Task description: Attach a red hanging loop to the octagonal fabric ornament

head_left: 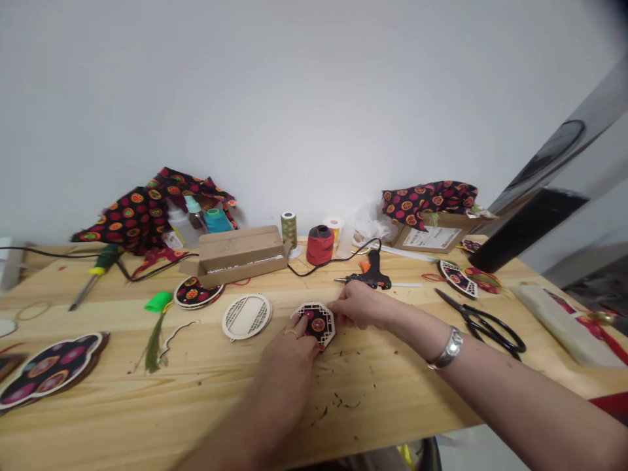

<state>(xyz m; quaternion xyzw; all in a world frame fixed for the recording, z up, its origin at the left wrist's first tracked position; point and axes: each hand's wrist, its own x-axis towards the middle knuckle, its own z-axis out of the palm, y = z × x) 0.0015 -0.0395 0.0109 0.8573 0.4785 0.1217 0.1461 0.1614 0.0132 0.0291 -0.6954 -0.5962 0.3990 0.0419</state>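
Observation:
An octagonal wooden frame [325,335] with lattice corners and dark flowered fabric inside lies on the table in front of me. My left hand [289,347], a ring on one finger, is over its left and near sides, with fingertips pressed on the fabric and edge. At the right edge of the frame is my right hand [360,304], its fingers pinched together; what they hold, if anything, is hidden. A round wooden lattice piece [246,316] lies to the left. Just beyond the right hand rests a black and orange glue gun [373,269].
Scissors [483,322] lie right of my forearm. Behind are a cardboard box [243,255], a red thread spool [320,245] and a black cord. A green tassel [156,340], a screwdriver [95,278] and a fabric-covered piece [52,369] are left. Dark scraps litter the near tabletop.

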